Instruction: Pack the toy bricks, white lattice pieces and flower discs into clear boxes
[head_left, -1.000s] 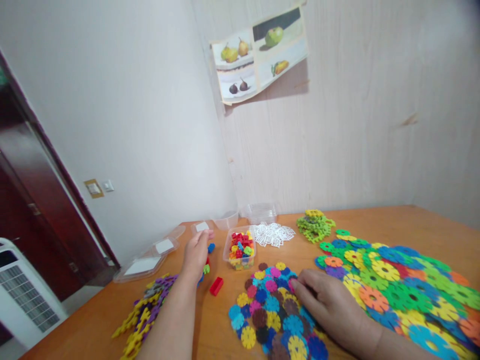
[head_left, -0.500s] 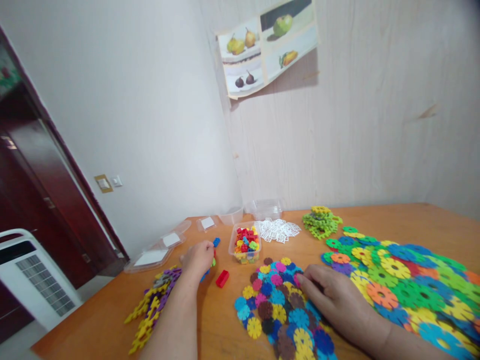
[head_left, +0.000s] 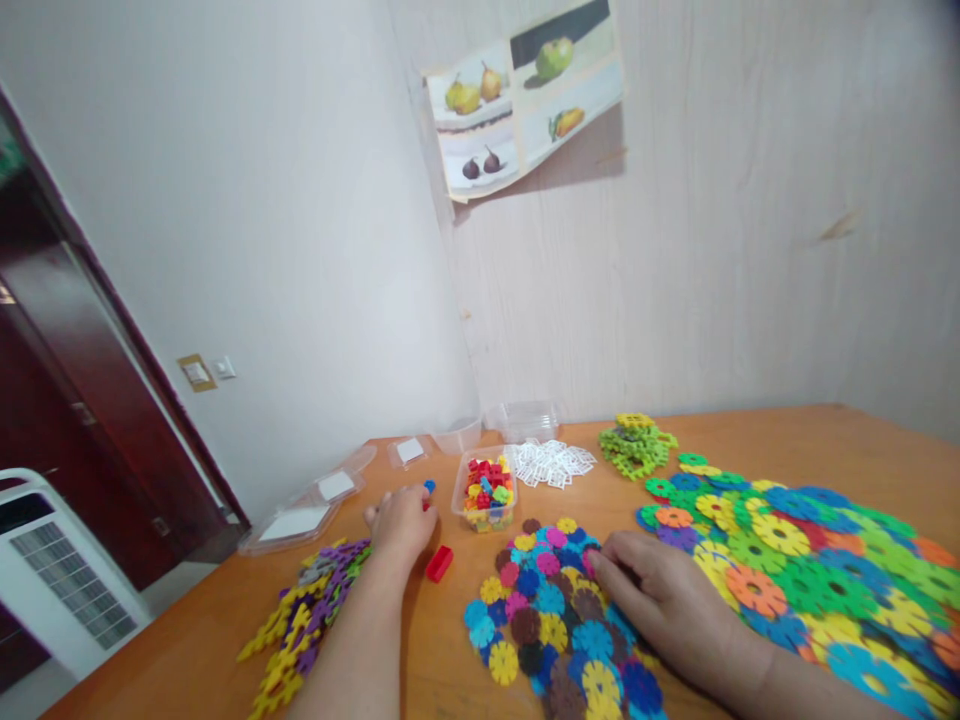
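Note:
My left hand is over the left-middle of the table, fingers curled down over small plastic bricks that it mostly hides. A bit of a blue brick shows just past the fingertips, and a speck of red is beside them. Nearby, to the right of the wrist, lies a loose red brick. My right hand rests loosely bent at the right edge of a pile of small snowflake discs. Its thumb is apart from the fingers and touches the discs; nothing shows in its grasp.
A clear tub of small bricks stands mid-table, beside white plastic pieces. Green interlocking pieces lie behind; large discs spread rightward. Purple and yellow pieces flank my left forearm. Lids and clear containers line the back.
My left hand has turned and lowered over the bricks, covering the red and green pieces seen beside it before. My right hand keeps its place. The view has shifted slightly.

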